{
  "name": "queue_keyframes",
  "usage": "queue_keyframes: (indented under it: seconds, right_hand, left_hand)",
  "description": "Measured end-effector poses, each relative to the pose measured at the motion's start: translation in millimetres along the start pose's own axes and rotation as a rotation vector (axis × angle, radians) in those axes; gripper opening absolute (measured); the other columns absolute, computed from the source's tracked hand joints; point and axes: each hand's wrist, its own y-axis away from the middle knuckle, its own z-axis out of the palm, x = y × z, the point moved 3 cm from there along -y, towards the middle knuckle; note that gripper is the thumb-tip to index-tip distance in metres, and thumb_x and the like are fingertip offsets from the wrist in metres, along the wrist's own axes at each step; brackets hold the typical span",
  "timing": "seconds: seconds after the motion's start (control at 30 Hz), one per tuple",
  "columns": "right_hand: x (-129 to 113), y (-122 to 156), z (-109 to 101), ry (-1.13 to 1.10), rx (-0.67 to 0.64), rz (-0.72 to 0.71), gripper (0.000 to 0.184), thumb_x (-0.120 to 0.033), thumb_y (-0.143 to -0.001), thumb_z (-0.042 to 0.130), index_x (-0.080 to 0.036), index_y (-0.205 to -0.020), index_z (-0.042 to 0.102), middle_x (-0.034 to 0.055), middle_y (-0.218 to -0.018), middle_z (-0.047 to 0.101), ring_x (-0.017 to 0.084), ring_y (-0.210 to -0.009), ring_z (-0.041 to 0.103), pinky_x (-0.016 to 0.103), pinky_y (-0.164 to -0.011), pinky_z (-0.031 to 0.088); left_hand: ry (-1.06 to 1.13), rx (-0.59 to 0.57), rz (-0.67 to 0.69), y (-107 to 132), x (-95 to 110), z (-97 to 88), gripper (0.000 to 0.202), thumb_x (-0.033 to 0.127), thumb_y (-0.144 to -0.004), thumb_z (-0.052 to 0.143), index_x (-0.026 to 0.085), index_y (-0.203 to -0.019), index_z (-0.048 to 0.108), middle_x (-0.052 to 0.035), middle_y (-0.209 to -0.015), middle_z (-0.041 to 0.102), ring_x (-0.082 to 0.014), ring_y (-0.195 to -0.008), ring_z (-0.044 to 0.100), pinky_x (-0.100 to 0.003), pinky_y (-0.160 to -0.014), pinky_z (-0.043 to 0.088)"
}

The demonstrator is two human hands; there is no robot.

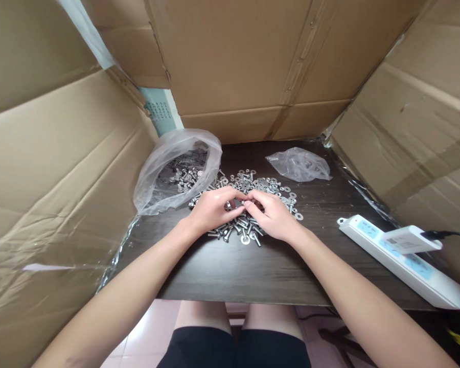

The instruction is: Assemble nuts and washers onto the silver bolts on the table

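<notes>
Over a pile of loose metal hardware, my left hand (216,208) and my right hand (271,214) meet at the fingertips. Both are closed in a pinch, thumb against fingers, around a small shiny metal piece mostly hidden by the fingers; its kind cannot be made out. Several bolts (242,224) lie just below the hands, on the near side of the pile. Flat washers (298,216) and small nuts are scattered behind and to the right. One washer (245,239) lies at the pile's near edge beside a bolt.
On the left, an open clear plastic bag (147,190) holds more bolts. A smaller crumpled plastic bag (301,166) lies at the back right. A white power strip (391,268) with a plugged-in adapter (408,240) stands right. Cardboard walls (253,61) enclose the dark table (237,276).
</notes>
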Motion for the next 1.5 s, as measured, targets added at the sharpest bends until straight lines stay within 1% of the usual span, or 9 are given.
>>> queue_keyframes:
  seconds: [0.23,0.47,0.7,0.77,0.9,0.97,1.13,1.3,1.5]
  right_hand:
    - [-1.5,-1.3,-3.1,0.011,0.027,-0.01,0.015,-0.026,-0.095,0.049,-0.019,-0.083,0.055,0.0012,-0.075,0.058,0.016,-0.069,0.053,0.029,-0.066,0.037]
    - [0.7,-1.0,-1.3,0.012,0.009,0.012,0.017,-0.027,-0.094,0.049,-0.019,-0.08,0.054,0.0008,-0.073,0.058,0.015,-0.067,0.052,0.029,-0.066,0.036]
    - [1.3,-1.2,0.5,0.018,-0.002,0.01,0.02,-0.028,-0.096,0.048,-0.019,-0.08,0.055,0.0011,-0.074,0.058,0.016,-0.069,0.051,0.029,-0.067,0.036]
    - [1.3,-1.3,0.9,0.015,-0.001,0.007,0.022,-0.029,-0.097,0.047,-0.019,-0.078,0.052,0.0011,-0.073,0.057,0.015,-0.068,0.051,0.029,-0.066,0.035]
    - [2.7,-2.0,3.0,0.021,-0.005,-0.014,0.033,-0.033,-0.1,0.042,-0.02,-0.07,0.04,0.0006,-0.068,0.051,0.014,-0.063,0.046,0.029,-0.063,0.032]
    - [3.5,-2.2,4.1,0.026,-0.012,-0.026,0.035,-0.034,-0.102,0.04,-0.02,-0.07,0.038,0.0005,-0.066,0.049,0.014,-0.062,0.045,0.03,-0.063,0.032]
    - [2.8,-2.0,3.7,0.024,-0.027,-0.022,0.038,-0.035,-0.103,0.037,-0.02,-0.069,0.041,0.0013,-0.066,0.051,0.015,-0.063,0.048,0.031,-0.066,0.033]
    - [-1.1,-1.0,-1.2,-0.014,0.008,-0.004,0.019,-0.027,-0.099,0.042,-0.02,-0.088,0.056,0.002,-0.079,0.061,0.017,-0.073,0.055,0.03,-0.071,0.038]
    - [0.0,0.5,-0.6,-0.03,-0.022,0.03,0.011,-0.023,-0.095,0.048,-0.02,-0.095,0.059,0.0011,-0.078,0.063,0.017,-0.072,0.057,0.031,-0.069,0.04]
  left_hand:
    - [0.026,-0.006,-0.001,-1.3,1.4,-2.0,0.017,0.028,-0.093,0.066,0.017,-0.106,0.069,-0.0024,-0.094,0.07,-0.0088,-0.07,0.063,-0.021,-0.067,0.051]
    - [0.023,-0.036,-0.022,-1.6,-0.2,-1.1,0.016,0.027,-0.093,0.066,0.017,-0.103,0.069,-0.0027,-0.094,0.07,-0.0091,-0.069,0.064,-0.022,-0.067,0.051]
    - [0.068,-0.076,-0.077,-1.0,-2.6,0.1,0.015,0.028,-0.092,0.067,0.018,-0.103,0.068,0.0006,-0.093,0.074,-0.0095,-0.073,0.069,-0.02,-0.069,0.054]
    - [0.079,-0.074,-0.072,-1.0,-2.4,0.0,0.015,0.027,-0.092,0.066,0.018,-0.104,0.068,0.0001,-0.092,0.074,-0.01,-0.074,0.069,-0.021,-0.069,0.054]
    - [0.086,-0.072,-0.053,-1.4,-0.9,-0.1,0.014,0.025,-0.092,0.064,0.017,-0.103,0.066,-0.0009,-0.087,0.072,-0.0112,-0.074,0.069,-0.021,-0.067,0.053]
    - [0.094,-0.07,-0.05,-1.6,-0.5,0.0,0.012,0.024,-0.091,0.064,0.017,-0.101,0.066,-0.0007,-0.086,0.071,-0.0107,-0.073,0.067,-0.021,-0.067,0.052]
    - [0.1,-0.06,-0.057,-1.6,-1.9,0.2,0.011,0.024,-0.091,0.065,0.016,-0.099,0.065,-0.0014,-0.085,0.07,-0.0105,-0.072,0.065,-0.021,-0.066,0.052]
    - [0.049,-0.055,-0.057,-1.0,-3.4,-0.2,0.013,0.028,-0.091,0.068,0.017,-0.098,0.065,-0.0003,-0.085,0.069,-0.0103,-0.071,0.064,-0.021,-0.065,0.05]
    - [0.026,-0.061,-0.05,-0.5,-5.1,0.1,0.017,0.033,-0.095,0.064,0.017,-0.1,0.066,-0.0014,-0.085,0.068,-0.011,-0.071,0.064,-0.022,-0.066,0.05]
